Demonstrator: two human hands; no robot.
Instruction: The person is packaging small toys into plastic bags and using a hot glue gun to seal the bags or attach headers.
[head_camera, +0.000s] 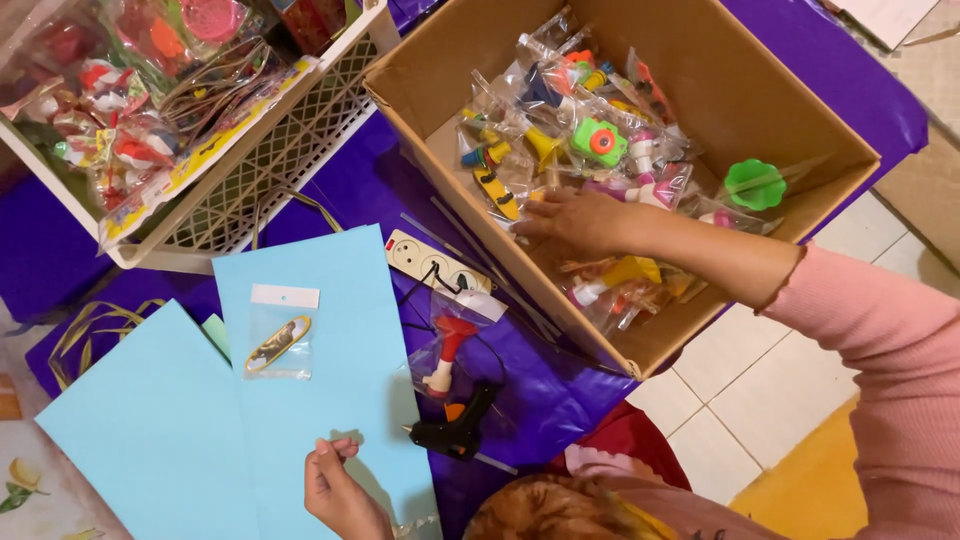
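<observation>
Two hands apart: right hand (578, 221) spread flat, fingers down on bagged toys (560, 140) inside cardboard box (760, 110); left hand (340, 490) loosely curled, pinching nothing visible, resting on light blue card sheet (345, 400). On that sheet, small clear packet (280, 340) with oval sticker. Just beside, bagged red toy (447, 352), black glue gun (455, 425), white power strip (432, 262), all on purple cloth (545, 385). Upper left, white basket (270, 165) of packaged toys.

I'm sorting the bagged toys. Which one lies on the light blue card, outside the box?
The small clear bag with an oval skateboard toy and a white header; it alone rests on the blue card. The others sit in the cardboard box or on purple cloth.
</observation>
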